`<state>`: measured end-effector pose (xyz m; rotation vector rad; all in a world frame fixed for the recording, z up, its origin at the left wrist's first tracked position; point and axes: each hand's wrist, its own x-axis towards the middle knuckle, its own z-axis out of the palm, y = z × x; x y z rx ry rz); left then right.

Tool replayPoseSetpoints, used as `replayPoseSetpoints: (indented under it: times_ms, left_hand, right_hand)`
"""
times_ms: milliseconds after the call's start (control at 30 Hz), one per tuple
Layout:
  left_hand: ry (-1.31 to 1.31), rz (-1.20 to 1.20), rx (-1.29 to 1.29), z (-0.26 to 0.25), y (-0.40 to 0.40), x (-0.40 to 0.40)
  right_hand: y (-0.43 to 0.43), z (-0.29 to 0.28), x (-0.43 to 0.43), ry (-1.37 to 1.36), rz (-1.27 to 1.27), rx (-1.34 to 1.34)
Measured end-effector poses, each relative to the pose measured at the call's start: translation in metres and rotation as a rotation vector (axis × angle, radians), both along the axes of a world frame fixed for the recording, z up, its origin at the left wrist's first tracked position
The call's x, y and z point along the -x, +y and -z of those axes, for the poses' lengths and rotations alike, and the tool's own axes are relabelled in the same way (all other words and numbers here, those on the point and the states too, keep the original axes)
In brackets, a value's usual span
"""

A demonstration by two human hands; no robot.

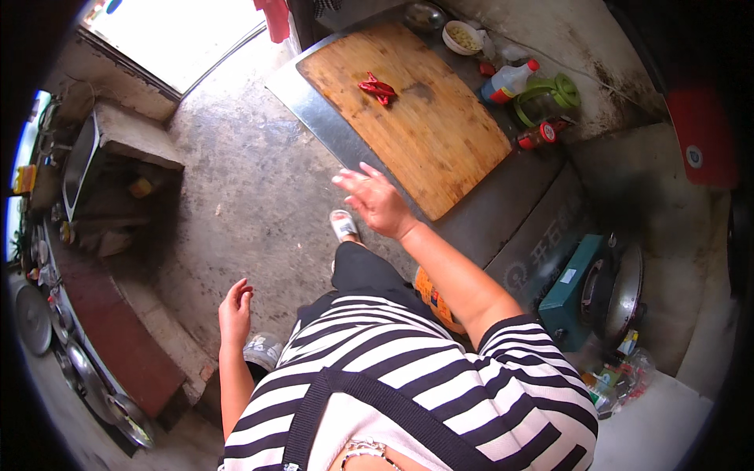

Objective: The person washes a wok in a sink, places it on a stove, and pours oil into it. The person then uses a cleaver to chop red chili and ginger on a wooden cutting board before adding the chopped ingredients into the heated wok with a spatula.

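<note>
My right hand (377, 200) is in the air near the front edge of a steel-topped counter, holding nothing, its fingers apart. Close to it lies a large wooden cutting board (436, 147). Several red chili peppers (377, 89) rest together near the board's far end. My left hand (235, 309) hangs low at my left side over the concrete floor, with nothing visible in it. Its fingers are loosely curled and partly apart.
Behind the board stand a bowl of pale pieces (462, 38), a bottle with a red cap (509, 81), a green-lidded jug (548, 99) and a red-lidded jar (537, 136). A teal gas stove (568, 288) with a wok (625, 291) is at right. Pot lids (88, 377) line the left shelf.
</note>
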<state>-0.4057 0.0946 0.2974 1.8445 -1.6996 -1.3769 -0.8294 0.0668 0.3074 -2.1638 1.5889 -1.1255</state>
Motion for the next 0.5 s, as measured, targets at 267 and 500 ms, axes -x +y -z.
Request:
replayPoseSetpoints:
  times_ms: [267,500]
  left_hand:
    - [-0.123,0.096,0.001,-0.019,-0.080,0.023]
    - [-0.120,0.119,0.091,-0.030,-0.148,0.036]
  right_hand:
    - [0.031,0.058,0.049,-0.422,0.648,-0.167]
    - [-0.038,-0.001,-0.013,-1.620,0.112,-0.437]
